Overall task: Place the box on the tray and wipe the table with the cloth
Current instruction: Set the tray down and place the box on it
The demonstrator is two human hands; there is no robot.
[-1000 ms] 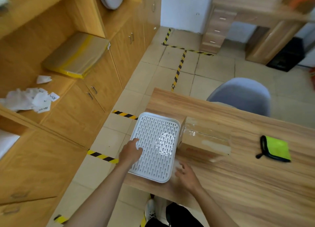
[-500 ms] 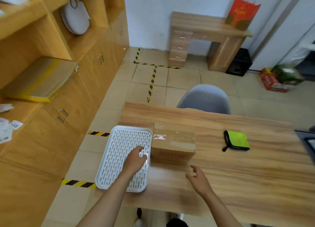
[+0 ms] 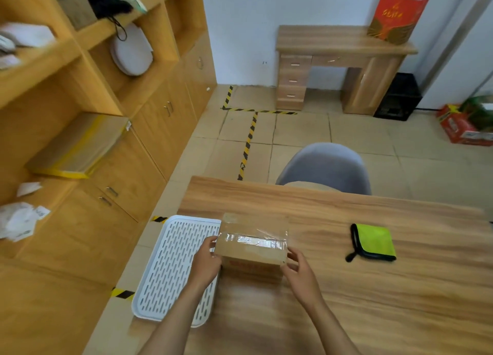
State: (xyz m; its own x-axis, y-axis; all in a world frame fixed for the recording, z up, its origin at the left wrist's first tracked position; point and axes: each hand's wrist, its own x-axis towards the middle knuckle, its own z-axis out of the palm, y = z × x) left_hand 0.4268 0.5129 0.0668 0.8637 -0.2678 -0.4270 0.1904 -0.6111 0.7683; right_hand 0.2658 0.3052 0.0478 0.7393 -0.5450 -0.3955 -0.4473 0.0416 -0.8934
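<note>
At the near left corner of the table (image 3: 346, 288), I have both hands on the box (image 3: 252, 244). My left hand (image 3: 205, 264) presses its curled fingers against the box's left end, the palm hanging over the tray's right edge. My right hand (image 3: 300, 270) cups the right end, fingers bent around the near corner. So the cardboard box is clamped between the two hands; whether it has left the table I cannot tell. Clear tape runs across its top and glares in the light.

The tray (image 3: 170, 264), white and slotted, lies just left of the box, touching or nearly touching it, with its left side overhanging the table edge. Nothing rests on it apart from my left forearm crossing above.

The cloth (image 3: 374, 241), green with a black border, lies folded flat on the table well to the right of the box, untouched.

A grey chair (image 3: 324, 166) is tucked in at the far side.
</note>
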